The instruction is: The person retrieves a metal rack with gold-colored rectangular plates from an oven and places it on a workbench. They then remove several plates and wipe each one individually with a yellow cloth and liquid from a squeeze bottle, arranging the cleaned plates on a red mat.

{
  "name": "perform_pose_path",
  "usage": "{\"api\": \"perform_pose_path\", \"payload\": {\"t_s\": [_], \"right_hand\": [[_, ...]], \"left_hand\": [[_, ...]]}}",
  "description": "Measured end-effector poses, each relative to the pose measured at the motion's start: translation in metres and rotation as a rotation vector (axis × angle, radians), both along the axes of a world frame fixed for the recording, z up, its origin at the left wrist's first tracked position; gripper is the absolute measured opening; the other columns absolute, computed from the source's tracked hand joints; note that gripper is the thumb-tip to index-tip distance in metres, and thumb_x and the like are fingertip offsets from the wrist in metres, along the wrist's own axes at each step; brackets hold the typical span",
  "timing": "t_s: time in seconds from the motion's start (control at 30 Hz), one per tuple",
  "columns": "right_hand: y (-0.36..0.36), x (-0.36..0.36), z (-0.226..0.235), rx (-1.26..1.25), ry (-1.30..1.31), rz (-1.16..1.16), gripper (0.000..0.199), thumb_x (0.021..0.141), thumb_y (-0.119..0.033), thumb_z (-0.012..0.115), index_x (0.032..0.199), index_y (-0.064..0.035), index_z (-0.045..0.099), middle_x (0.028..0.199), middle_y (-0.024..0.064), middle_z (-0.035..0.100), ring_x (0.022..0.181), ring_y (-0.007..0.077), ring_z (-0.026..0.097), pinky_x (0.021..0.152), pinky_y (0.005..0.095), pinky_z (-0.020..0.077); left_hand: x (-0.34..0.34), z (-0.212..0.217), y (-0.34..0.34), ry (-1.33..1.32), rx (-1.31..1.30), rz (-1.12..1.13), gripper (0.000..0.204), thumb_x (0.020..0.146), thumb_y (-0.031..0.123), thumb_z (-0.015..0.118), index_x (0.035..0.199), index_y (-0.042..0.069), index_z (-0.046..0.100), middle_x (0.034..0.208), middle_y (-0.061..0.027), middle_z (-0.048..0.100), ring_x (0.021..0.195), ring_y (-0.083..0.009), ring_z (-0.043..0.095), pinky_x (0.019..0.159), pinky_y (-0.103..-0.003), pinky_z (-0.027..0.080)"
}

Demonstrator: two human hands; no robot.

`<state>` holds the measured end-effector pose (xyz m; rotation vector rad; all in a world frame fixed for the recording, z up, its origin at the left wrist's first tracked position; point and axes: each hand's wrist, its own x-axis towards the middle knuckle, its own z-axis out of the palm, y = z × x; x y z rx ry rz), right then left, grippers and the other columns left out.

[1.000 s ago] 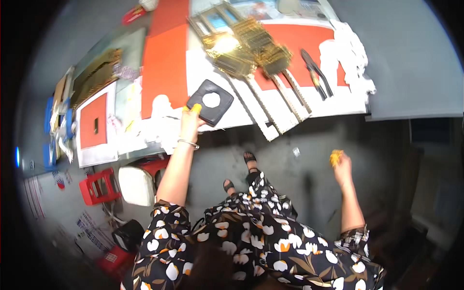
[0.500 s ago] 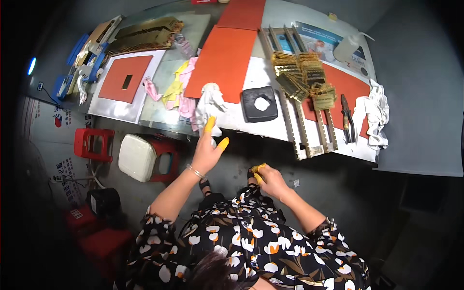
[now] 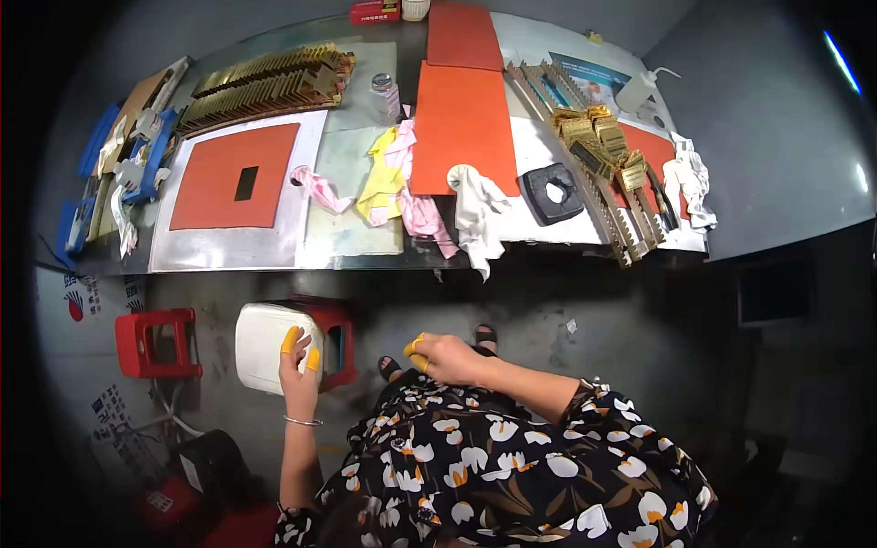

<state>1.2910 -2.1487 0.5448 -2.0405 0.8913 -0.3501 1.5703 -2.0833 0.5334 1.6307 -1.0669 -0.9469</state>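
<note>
My left hand (image 3: pixel 300 370) is held over the white-topped stool (image 3: pixel 265 345). Yellow finger cots cover its thumb and a fingertip; the fingers stretch out, apart, with nothing seen between them. In front of my body is my right hand (image 3: pixel 445 358), also with yellow cots, its fingers curled inward. Whatever it might hold is hidden. Nearest on the table edge hangs a white cloth (image 3: pixel 477 219), beside a black square pad (image 3: pixel 551 194) with a white centre. Past them lies an orange-red mat (image 3: pixel 464 128). Neither hand touches the table.
At left, a dark rectangular plate (image 3: pixel 246 184) lies on a red mat (image 3: pixel 206 187), below a rack of gold-coloured plates (image 3: pixel 265 91). Gold plates (image 3: pixel 598 146) rest on notched rails (image 3: pixel 614 219) at right, near pliers (image 3: pixel 660 196). A red stool (image 3: pixel 137 345) stands left.
My left hand has drawn back from the white cloth and moved left, over the stool. My right hand has shifted left and slightly down. The view has turned toward the left.
</note>
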Motion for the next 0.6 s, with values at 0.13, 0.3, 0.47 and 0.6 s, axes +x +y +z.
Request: {"api": "perform_pose_path", "payload": {"t_s": [0.13, 0.3, 0.47, 0.6], "right_hand": [[0.003, 0.045, 0.01, -0.049, 0.065, 0.037, 0.017, 0.079, -0.011, 0.056, 0.094, -0.0032, 0.06, 0.088, 0.0145, 0.058, 0.078, 0.0338, 0.058, 0.069, 0.04, 0.0479], [-0.024, 0.054, 0.02, -0.031, 0.068, -0.08, 0.017, 0.08, -0.012, 0.054, 0.093, -0.0034, 0.059, 0.088, 0.0156, 0.058, 0.081, 0.0346, 0.058, 0.07, 0.0422, 0.0475], [-0.085, 0.068, 0.005, -0.147, -0.014, -0.211, 0.014, 0.079, -0.011, 0.057, 0.09, -0.0039, 0.061, 0.083, 0.016, 0.058, 0.077, 0.0329, 0.059, 0.066, 0.0391, 0.0485], [-0.139, 0.082, -0.011, -0.111, -0.154, -0.4, 0.014, 0.079, -0.008, 0.061, 0.091, -0.0031, 0.062, 0.078, 0.0151, 0.059, 0.067, 0.0275, 0.06, 0.059, 0.033, 0.0485]], "left_hand": [[0.048, -0.015, -0.004, 0.159, -0.03, -0.039, 0.042, 0.085, 0.007, 0.056, 0.125, 0.0, 0.043, 0.118, -0.0121, 0.054, 0.104, -0.0197, 0.055, 0.087, -0.028, 0.042], [0.046, -0.015, -0.045, 0.128, 0.039, -0.141, 0.038, 0.082, 0.004, 0.058, 0.119, 0.0, 0.049, 0.111, -0.0102, 0.058, 0.096, -0.0163, 0.058, 0.083, -0.027, 0.045], [0.044, -0.002, -0.07, 0.007, 0.026, -0.229, 0.038, 0.079, 0.004, 0.061, 0.115, -0.001, 0.052, 0.105, -0.0107, 0.061, 0.093, -0.0178, 0.06, 0.082, -0.029, 0.045], [0.065, 0.012, -0.071, -0.18, 0.116, -0.3, 0.037, 0.076, 0.006, 0.062, 0.111, -0.002, 0.054, 0.103, -0.0123, 0.061, 0.088, -0.0206, 0.061, 0.079, -0.03, 0.047]]}}
